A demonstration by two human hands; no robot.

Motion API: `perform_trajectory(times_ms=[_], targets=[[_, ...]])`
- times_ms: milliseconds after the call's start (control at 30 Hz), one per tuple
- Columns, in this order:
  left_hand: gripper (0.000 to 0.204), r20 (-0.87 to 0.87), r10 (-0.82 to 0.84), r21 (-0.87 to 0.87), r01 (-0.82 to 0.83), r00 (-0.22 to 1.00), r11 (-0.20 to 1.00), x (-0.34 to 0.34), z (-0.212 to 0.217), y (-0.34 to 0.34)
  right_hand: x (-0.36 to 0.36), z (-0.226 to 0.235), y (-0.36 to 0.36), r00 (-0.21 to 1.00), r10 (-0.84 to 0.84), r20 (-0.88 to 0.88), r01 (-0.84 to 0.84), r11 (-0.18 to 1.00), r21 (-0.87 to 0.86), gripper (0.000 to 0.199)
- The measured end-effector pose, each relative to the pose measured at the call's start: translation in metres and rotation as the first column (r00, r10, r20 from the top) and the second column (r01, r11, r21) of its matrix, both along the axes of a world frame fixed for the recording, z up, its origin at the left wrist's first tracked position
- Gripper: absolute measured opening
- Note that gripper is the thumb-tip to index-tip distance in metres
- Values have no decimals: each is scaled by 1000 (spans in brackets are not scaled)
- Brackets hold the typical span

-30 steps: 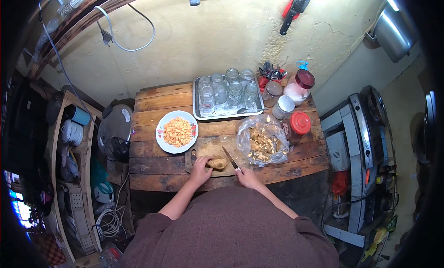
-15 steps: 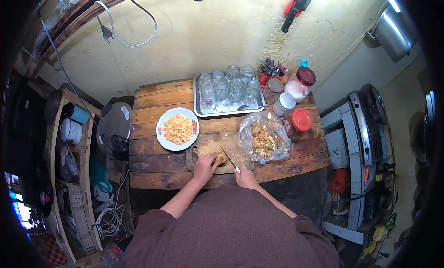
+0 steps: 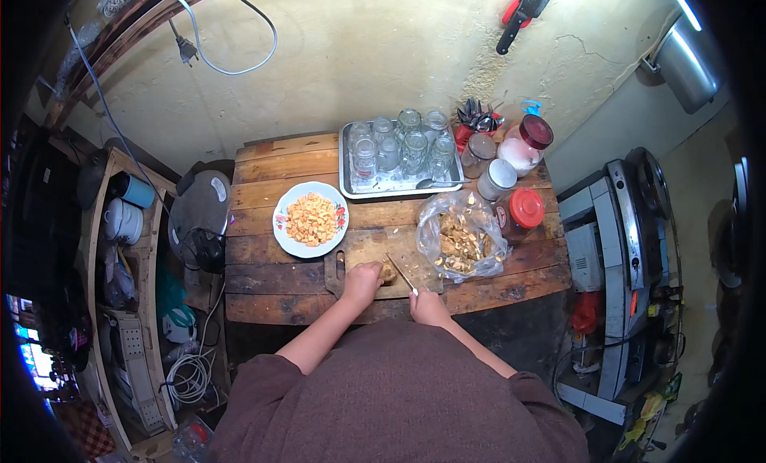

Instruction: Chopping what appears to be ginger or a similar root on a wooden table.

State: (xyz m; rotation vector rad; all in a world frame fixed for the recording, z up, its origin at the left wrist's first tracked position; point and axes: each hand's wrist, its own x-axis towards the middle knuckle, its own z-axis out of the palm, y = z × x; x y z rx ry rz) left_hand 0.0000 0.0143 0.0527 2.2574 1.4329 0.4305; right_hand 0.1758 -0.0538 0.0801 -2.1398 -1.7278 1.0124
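Note:
My left hand (image 3: 363,282) is closed round one side of a brown-skinned chunk of food (image 3: 388,273), pressing it to a wooden cutting board (image 3: 363,246). What kind of food it is I cannot make out. In my right hand (image 3: 429,307) is a knife (image 3: 401,275), its blade slanting up and left along the chunk's right side. Whether the edge touches the chunk is too small to tell. Beyond the board, at left, stands a white floral plate (image 3: 282,241) of small orange cubes (image 3: 312,220). To the right, a clear plastic bag (image 3: 431,218) holds brown peelings and pale scraps.
A metal tray (image 3: 346,164) of upturned-looking glass mugs (image 3: 414,149) sits at the back. Several jars, one red-lidded (image 3: 527,208), line the table's right side near a red cutlery holder (image 3: 463,136). Wooden shelves (image 3: 152,303) stand left, a gas stove (image 3: 626,215) right.
The view has shifted slightly, so the table sits a little farther right. My left fingers have drawn closer together over the chunk. The knife keeps nearly the same slant beside it.

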Motion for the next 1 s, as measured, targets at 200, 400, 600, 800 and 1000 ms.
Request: perform_trajectory(times_ms=[200, 400, 600, 800, 1000], targets=[[29, -60, -40, 13, 41, 997, 999, 1, -6, 0, 1, -10, -1, 1000, 1, 11, -1, 1000, -28, 32], [24, -28, -75, 69, 77, 997, 995, -2, -10, 3, 1, -13, 3, 1000, 24, 12, -22, 994, -107, 31], [25, -16, -97, 85, 98, 995, 992, -4, -10, 6, -3, -28, 4, 1000, 24, -7, -24, 998, -58, 29], [39, -8, -112, -5, 112, 994, 994, -5, -6, 9, -3, -34, 5, 999, 25, -46, -25, 1000, -14, 27], [37, -79, -59, -111, 50, 995, 993, -5, -3, 10, 0, -27, 3, 997, 41, -58, -44, 998, -53, 28]])
